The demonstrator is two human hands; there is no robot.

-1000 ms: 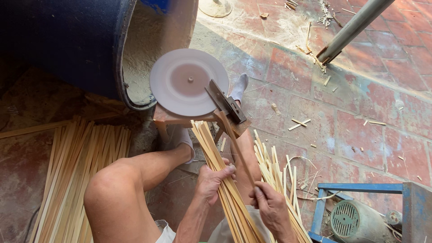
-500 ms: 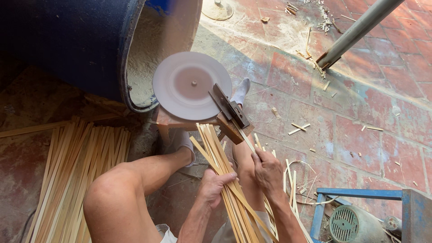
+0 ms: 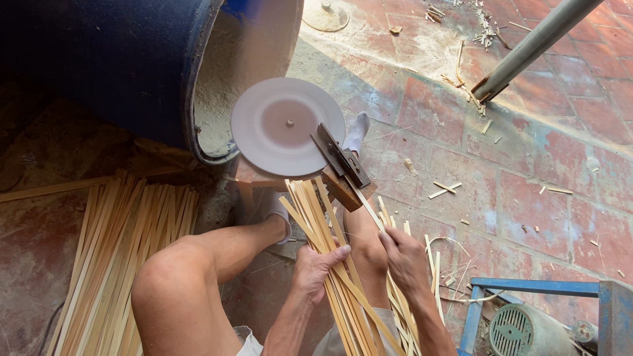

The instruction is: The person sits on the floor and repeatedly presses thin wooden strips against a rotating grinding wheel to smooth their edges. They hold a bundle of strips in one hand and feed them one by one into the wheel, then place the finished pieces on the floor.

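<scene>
My fingers (image 3: 337,253) on my left hand (image 3: 318,266) are wrapped around a thick bundle of long, pale yellow bamboo strips (image 3: 330,264). My right hand (image 3: 403,258) pinches one thin pale bamboo strip (image 3: 366,209) between its fingertips. That strip runs up toward 11 o'clock into a small brown wooden block with a dark metal blade on top (image 3: 343,168).

Just past the block, at 10 o'clock from it, sits a flat round white disc with a pinkish middle (image 3: 287,125). Behind the disc, at 10 o'clock, lies a big dark blue plastic barrel on its side (image 3: 105,66), with its pale dusty inside showing. At 9 o'clock from my hands a wide pile of flat bamboo strips (image 3: 125,250) rests on the ground by my bare knee (image 3: 165,277). My feet in white socks (image 3: 356,128) stand near the block.

At 1 o'clock a grey metal pipe (image 3: 534,43) slants down to the red brick floor (image 3: 527,178), and little wood chips lie scattered there. At 4 o'clock stands a blue metal frame (image 3: 534,288) with a green-grey motor (image 3: 521,333) in it.

The bundle fans out at the top, tips near the disc. It crosses my lap between my legs.
</scene>
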